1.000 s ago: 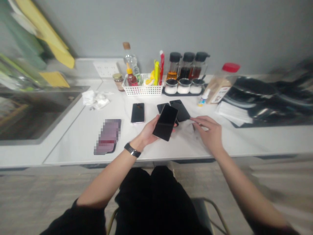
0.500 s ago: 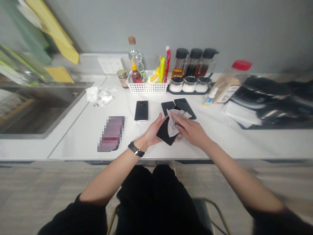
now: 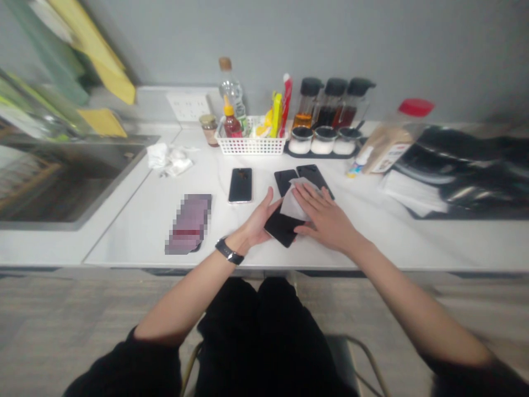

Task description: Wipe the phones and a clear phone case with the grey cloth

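Observation:
My left hand point(image 3: 258, 223) is closed around the side of a black smartphone point(image 3: 285, 229), held tilted above the counter's front part. Over its upper half lies a thin pale wipe point(image 3: 295, 207). My right hand point(image 3: 324, 218) holds this wipe against the glass, fingers stretched along it and thumb over the screen's lower part. Just behind, two more dark phones lie on the counter: one phone point(image 3: 285, 179) partly covered by the wipe, another phone point(image 3: 314, 177) to its right. Left of my hands lie a phone point(image 3: 240, 184) with a dark screen and a pixelated purple phone point(image 3: 190, 223).
Crumpled tissues point(image 3: 169, 160) lie beside the sink point(image 3: 78, 223). Along the wall stand a white basket point(image 3: 252, 146) with bottles, a seasoning rack point(image 3: 326, 154) and a red-lidded jar point(image 3: 388, 149). A white paper stack point(image 3: 413, 193) and black plastic-looking items point(image 3: 467, 160) are at right.
My right hand has flattened from a bunched grip, spreading the wipe over the phone's upper half. My left hand and the phone stay nearly in place. The view has shifted slightly.

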{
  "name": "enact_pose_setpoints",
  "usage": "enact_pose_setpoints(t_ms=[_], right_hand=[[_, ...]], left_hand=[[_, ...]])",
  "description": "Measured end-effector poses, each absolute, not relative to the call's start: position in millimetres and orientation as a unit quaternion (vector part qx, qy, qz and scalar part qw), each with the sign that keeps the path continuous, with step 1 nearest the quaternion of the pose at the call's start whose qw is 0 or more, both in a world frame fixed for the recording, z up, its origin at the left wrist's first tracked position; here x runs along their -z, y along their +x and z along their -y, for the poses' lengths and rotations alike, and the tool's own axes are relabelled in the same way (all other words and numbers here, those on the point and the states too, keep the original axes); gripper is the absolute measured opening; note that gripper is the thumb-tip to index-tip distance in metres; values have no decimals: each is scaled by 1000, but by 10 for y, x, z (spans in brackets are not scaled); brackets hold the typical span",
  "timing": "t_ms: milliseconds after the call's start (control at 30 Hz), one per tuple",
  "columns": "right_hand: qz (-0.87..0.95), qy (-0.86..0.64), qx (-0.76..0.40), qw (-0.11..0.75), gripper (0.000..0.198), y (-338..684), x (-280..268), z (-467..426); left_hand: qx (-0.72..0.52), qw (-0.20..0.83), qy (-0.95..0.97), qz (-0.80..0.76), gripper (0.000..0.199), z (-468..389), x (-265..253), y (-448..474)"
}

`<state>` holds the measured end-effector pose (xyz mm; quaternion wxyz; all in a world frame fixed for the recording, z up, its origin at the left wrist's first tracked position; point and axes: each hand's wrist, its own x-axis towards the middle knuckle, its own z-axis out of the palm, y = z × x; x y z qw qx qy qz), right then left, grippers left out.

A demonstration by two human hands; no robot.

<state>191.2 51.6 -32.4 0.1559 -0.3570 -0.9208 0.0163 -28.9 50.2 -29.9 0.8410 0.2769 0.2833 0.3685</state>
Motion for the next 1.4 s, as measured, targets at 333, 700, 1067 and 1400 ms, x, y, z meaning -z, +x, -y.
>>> enact_pose_setpoints(t_ms=[333,700,1067,1400], right_hand=[[943,-294,-27,152,126,1826,391,-267],[950,-254,-64,169,132,1649,438,19],[926,-319,-33,199,130,1626,440,-126],[882,-420,11,213,120,1885,419,-351]], left_hand=[[-369,841,249,-308,86,-480,279,-296],[-417,797,283,-334,81,-480,267,-280],[-392,795,283,-366,82,-438,230,-246],[-392,804,317,-315,74,-416,258,-246]])
